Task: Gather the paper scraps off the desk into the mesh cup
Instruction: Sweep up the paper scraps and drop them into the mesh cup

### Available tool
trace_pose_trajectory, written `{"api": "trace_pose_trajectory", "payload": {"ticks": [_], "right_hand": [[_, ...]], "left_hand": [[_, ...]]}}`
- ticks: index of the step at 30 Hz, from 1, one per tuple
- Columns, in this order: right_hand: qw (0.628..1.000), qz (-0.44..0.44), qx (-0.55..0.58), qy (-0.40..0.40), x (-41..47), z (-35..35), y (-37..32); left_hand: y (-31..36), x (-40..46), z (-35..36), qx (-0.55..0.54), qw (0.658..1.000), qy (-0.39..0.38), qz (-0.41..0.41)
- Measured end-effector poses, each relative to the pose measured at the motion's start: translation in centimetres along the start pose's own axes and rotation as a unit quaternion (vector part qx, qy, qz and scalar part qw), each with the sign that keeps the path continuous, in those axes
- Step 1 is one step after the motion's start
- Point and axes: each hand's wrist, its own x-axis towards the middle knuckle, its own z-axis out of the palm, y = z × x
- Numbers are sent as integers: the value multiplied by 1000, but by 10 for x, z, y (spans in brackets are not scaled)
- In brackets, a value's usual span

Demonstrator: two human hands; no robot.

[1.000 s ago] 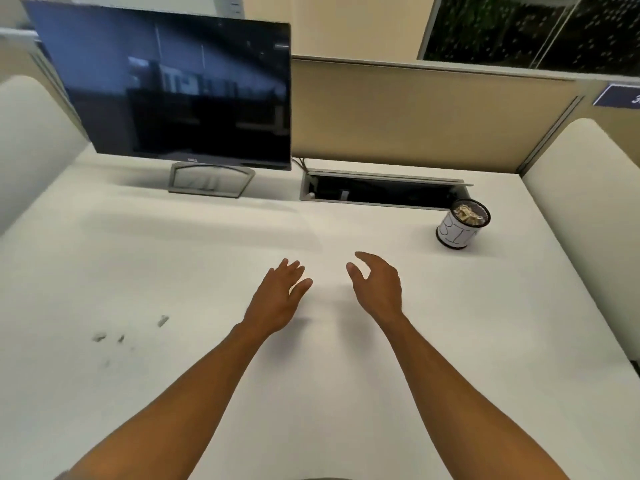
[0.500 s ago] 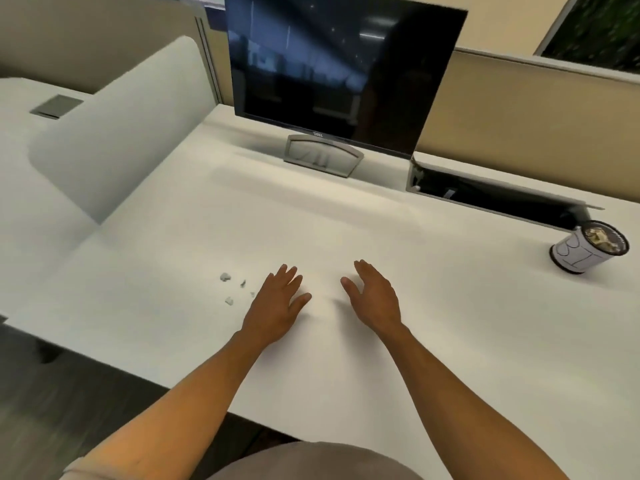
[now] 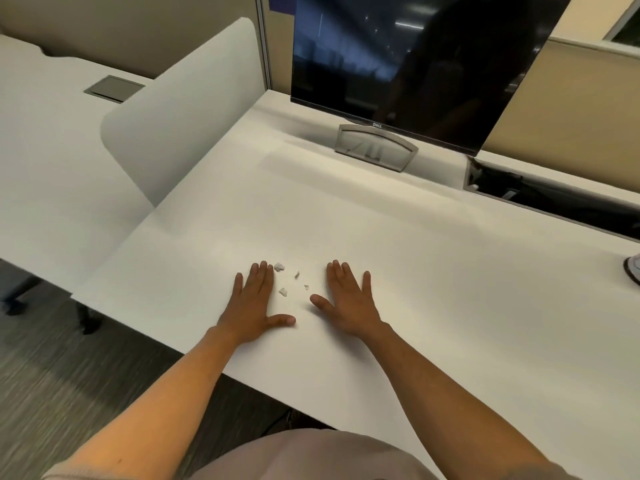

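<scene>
White and almost bare, the desk (image 3: pixel 398 244) fills the office cubicle; near its front edge lie the paper scraps (image 3: pixel 283 292), four small pale bits in a loose cluster: the largest at the far left (image 3: pixel 279 267), two tiny ones to its right (image 3: pixel 297 275) and (image 3: pixel 306 287), and one nearer the person. All four lie loose on the surface, and none is being pinched. The left hand (image 3: pixel 254 306) lies flat, palm down, just beside the cluster on its left, fingers together and thumb stretched out below the bits; the far scrap sits right at its fingertips, though touch cannot be confirmed. The right hand (image 3: pixel 348 303) lies flat on the other side, fingers slightly spread, thumb angled inward; neither grip holds anything. So the scraps sit between two open hands, as if about to be swept together.

Further out, the mesh cup (image 3: pixel 633 268) shows only as a sliver at the right edge of view, well apart from the scraps; its contents cannot be seen. Behind stand a dark monitor (image 3: pixel 415 64) on its stand, a cable trough (image 3: pixel 540 195) and a rounded side divider (image 3: pixel 180 109).

Judging by the otherwise clear surface, this cluster is what remains in view; still left are gathering it, lifting it, and carrying it across to the cup.
</scene>
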Motion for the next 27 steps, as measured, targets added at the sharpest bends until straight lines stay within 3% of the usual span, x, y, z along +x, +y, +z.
{"api": "trace_pose_trajectory", "payload": {"ticks": [6,9,11,13,15,18,23,27], "right_hand": [[997,-69,-34,-15,1,4,-21],[994,-95,51,-4,-7,4,-20],[988,-69,135,39,-11,-1,-16],[986,-28,147,70,-13,-5,-11],[995,-16,82,50,-12,-7,-5],[999,-35,-19,26,-6,-4,-6],[993,-25,16,112,7,-9,-30],[995,-8,20,98,17,-10,-43]], "left_hand": [[5,9,-1,27,996,-18,80],[3,10,0,-2,993,-21,118],[-2,12,-5,-48,990,-10,129],[-8,16,-13,-80,989,29,119],[-11,22,-23,-107,988,48,98],[-8,32,-35,-140,987,3,75],[7,47,-41,-187,980,-33,51],[13,50,-42,-202,978,-20,41]]}}
